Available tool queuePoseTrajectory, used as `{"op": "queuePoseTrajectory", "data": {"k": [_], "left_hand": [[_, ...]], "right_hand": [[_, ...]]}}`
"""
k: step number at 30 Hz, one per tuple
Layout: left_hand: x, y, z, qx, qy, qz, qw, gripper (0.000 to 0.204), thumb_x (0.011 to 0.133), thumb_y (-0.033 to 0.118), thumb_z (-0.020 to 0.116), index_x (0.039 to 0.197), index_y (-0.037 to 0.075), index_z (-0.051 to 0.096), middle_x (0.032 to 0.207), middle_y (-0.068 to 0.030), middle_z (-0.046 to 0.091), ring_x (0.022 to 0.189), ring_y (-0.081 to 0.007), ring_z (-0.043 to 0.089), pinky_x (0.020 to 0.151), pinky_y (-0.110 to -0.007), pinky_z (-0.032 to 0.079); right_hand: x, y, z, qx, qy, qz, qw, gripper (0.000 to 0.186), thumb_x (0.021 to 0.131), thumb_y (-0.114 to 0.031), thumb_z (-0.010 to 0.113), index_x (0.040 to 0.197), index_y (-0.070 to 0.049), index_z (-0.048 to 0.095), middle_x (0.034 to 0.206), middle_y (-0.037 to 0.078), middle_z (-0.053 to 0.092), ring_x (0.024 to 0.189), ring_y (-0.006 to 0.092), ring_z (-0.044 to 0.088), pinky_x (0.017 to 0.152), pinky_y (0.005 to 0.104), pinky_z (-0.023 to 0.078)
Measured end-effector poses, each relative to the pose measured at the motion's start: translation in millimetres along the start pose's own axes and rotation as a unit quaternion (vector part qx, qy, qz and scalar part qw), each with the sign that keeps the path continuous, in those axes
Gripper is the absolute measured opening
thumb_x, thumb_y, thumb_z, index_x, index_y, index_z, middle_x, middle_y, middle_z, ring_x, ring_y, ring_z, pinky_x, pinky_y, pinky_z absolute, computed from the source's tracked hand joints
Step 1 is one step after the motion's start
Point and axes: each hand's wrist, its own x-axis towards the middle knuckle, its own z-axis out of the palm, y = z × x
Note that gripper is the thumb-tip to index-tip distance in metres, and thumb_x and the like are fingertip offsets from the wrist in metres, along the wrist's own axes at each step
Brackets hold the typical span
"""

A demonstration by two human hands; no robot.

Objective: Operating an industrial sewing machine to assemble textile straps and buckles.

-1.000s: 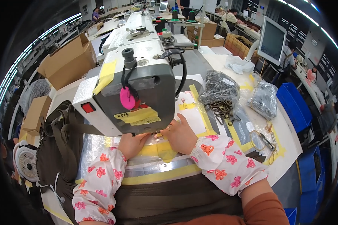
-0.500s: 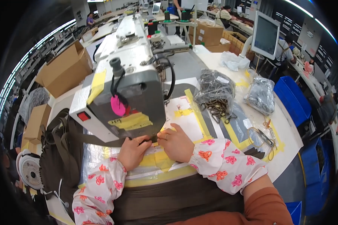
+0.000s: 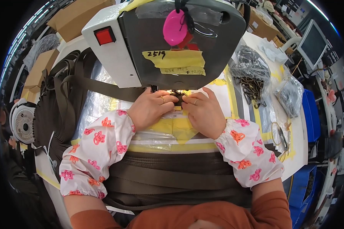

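Under the head of a sewing machine [image 3: 156, 42], a dark olive webbing strap [image 3: 107, 88] comes in from the left and passes behind my left hand [image 3: 152, 108]. The fingers of that hand are pressed together on the strap's folded end [image 3: 177, 99], a short dark piece showing between both hands. From the other side my right hand [image 3: 205, 113] pinches the same end with thumb and fingertips. The machine's needle area is partly hidden by its head and my fingers. Beneath my hands lies a work surface with yellow tape [image 3: 168, 128].
More webbing is heaped at left [image 3: 65, 103] and across my lap [image 3: 172, 179]. A small fan [image 3: 23, 119] stands far left. To the right are a bag of metal hooks [image 3: 252, 76], another plastic bag [image 3: 290, 95], scissors [image 3: 282, 137] and blue bins [image 3: 302, 187].
My view has tilted down and come closer, so the machine head looks larger. Both hands stay at the strap, and its dark end now shows between the fingertips.
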Motion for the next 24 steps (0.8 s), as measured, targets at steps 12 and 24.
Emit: {"op": "queuePoseTrajectory", "data": {"k": [12,24], "left_hand": [[6.0,-4.1,3.6,-0.096,0.058,-0.089,0.990,0.009,0.076,0.008,0.058,0.083,0.012,0.062,0.091,0.0002,0.064,0.073,-0.0223,0.061,0.058,-0.035,0.047],[10.7,-19.6,10.8,-0.043,0.112,-0.077,0.990,0.020,0.075,0.012,0.057,0.093,0.016,0.065,0.084,-0.0084,0.058,0.080,-0.0268,0.059,0.067,-0.037,0.048]], "right_hand": [[0.6,11.8,3.2,-0.007,-0.014,0.020,1.000,0.014,0.072,-0.010,0.057,0.084,-0.011,0.066,0.100,-0.001,0.064,0.096,0.0154,0.053,0.098,0.0484,0.028],[17.7,18.6,-2.7,0.035,-0.025,0.025,0.999,0.024,0.066,0.000,0.052,0.087,-0.004,0.065,0.088,0.010,0.066,0.078,0.0260,0.060,0.078,0.0382,0.038]]}}
